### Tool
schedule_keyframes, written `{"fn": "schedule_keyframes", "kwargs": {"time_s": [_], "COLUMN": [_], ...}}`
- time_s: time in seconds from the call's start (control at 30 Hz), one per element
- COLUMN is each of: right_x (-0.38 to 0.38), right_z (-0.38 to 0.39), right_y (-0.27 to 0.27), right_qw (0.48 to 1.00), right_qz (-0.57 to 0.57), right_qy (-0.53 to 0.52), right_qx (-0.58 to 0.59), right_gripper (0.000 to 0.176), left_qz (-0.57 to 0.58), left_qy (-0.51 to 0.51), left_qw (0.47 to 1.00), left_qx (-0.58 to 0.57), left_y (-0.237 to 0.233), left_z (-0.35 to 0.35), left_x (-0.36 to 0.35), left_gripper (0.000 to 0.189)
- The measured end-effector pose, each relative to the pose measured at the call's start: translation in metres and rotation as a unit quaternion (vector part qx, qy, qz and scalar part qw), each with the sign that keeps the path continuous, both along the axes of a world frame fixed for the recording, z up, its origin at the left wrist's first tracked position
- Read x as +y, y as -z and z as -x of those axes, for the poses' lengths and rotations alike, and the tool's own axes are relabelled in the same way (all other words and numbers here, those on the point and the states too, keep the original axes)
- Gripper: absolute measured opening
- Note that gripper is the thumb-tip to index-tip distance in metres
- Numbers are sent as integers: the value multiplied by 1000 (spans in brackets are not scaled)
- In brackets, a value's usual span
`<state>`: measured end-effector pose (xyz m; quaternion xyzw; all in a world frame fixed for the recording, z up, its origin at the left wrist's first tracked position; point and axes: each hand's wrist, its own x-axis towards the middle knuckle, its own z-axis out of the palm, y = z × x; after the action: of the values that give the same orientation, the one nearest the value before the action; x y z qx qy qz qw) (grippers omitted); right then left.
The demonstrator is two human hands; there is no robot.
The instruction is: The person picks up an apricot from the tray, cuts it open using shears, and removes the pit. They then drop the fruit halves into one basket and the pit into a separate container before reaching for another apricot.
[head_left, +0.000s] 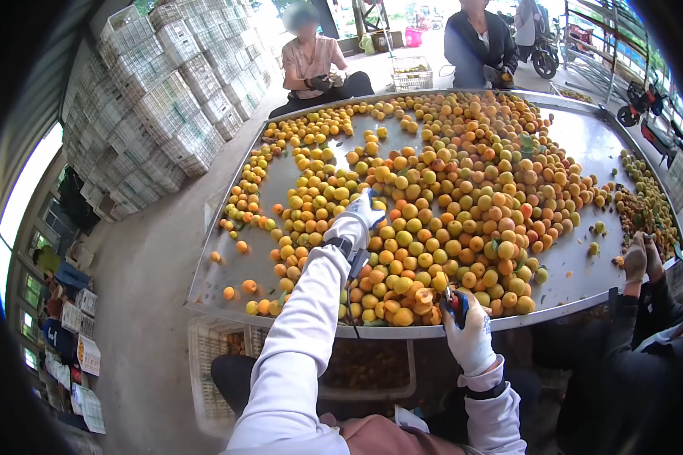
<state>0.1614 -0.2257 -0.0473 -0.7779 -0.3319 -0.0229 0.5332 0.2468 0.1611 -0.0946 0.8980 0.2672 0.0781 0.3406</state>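
The left hand (363, 210), in a white glove at the end of a long pale sleeve, reaches far out over the metal table (580, 262) and rests on the heap of yellow and orange fruit (432, 205) near its middle; from behind it cannot be told whether the fingers are spread or curled round a piece. The right hand (472, 339), also gloved, stays close to the table's near rim with its fingers wrapped tight around a red-handled tool (455, 305), which points up toward the nearest fruit. A co-worker's gloved hand (636, 262) lies at the right edge of the table. Two people (311, 64) sit at the far side, each with fruit in hand. White crates (152, 98) are stacked high on the left, and a crate (357, 394) holding dark fruit sits under the table
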Motion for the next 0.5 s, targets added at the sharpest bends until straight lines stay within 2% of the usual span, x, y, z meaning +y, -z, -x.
{"fn": "schedule_keyframes", "kwargs": {"time_s": [0.07, 0.1, 0.13, 0.23, 0.3, 0.33, 0.4, 0.43, 0.47, 0.5], "right_x": [1, 1, 2, 7, 12, 16, 21, 22, 29, 34], "right_z": [1, 1, 1, 3, 6, 7, 9, 8, 9, 12], "right_y": [6, 9, 9, 12, 8, 2, 4, 7, 11, 12], "right_qw": [1000, 1000, 1000, 998, 999, 994, 971, 968, 961, 954], "right_qz": [-4, -5, -1, -30, -30, -60, -122, -120, -142, -164], "right_qy": [-6, -12, -10, -5, 5, -7, -32, -41, -45, -47], "right_qx": [-3, -6, 4, 50, 31, 95, 202, 218, 232, 247], "right_gripper": [23, 23, 22, 20, 19, 19, 24, 25, 25, 26], "left_qz": [284, 412, 505, 546, 511, 480, 337, 250, 150, 128], "left_qy": [13, 33, 51, 91, 105, 125, 147, 153, 155, 137], "left_qw": [952, 897, 850, 817, 835, 849, 900, 921, 941, 954], "left_qx": [-117, -158, -141, -161, -174, -179, -235, -255, -260, -236], "left_y": [10, 8, -9, -35, -47, -51, -44, -38, -51, -62], "left_z": [14, 22, 37, 74, 96, 106, 121, 128, 141, 153], "left_x": [-5, -9, -22, -67, -98, -111, -135, -143, -158, -170], "left_gripper": [58, 52, 47, 41, 42, 45, 47, 47, 48, 49]}}
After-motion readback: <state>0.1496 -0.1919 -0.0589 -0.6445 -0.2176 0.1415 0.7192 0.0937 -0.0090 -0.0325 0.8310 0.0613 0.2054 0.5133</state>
